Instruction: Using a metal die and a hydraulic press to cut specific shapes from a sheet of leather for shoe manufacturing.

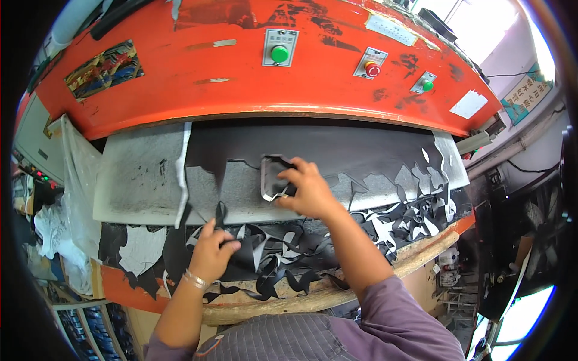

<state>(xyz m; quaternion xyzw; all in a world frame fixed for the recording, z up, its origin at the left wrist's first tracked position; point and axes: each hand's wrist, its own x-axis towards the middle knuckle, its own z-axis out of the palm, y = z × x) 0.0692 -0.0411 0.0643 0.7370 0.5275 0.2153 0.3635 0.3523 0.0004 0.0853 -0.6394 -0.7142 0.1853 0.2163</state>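
Observation:
My right hand (307, 188) grips a metal cutting die (264, 177), an open frame with rounded corners. The die is over the cut edge of a black sheet (325, 144), which looks like leather or synthetic leather. Nearer to me on the left, my left hand (211, 254) is closed, its fingertips at a thin black scrap (221, 215) that it seems to pinch. Under the sheet lies a worn pale cutting board (135, 180), bare on the left and along the front. Curled black-and-white offcuts (289, 245) are heaped in front of the board.
An orange press head (235, 84) spans the far side above the board, with green buttons (279, 54) and a red one (372, 70). A wooden rail (289, 305) runs along the front edge. Clear plastic sheeting (79, 180) hangs at the left.

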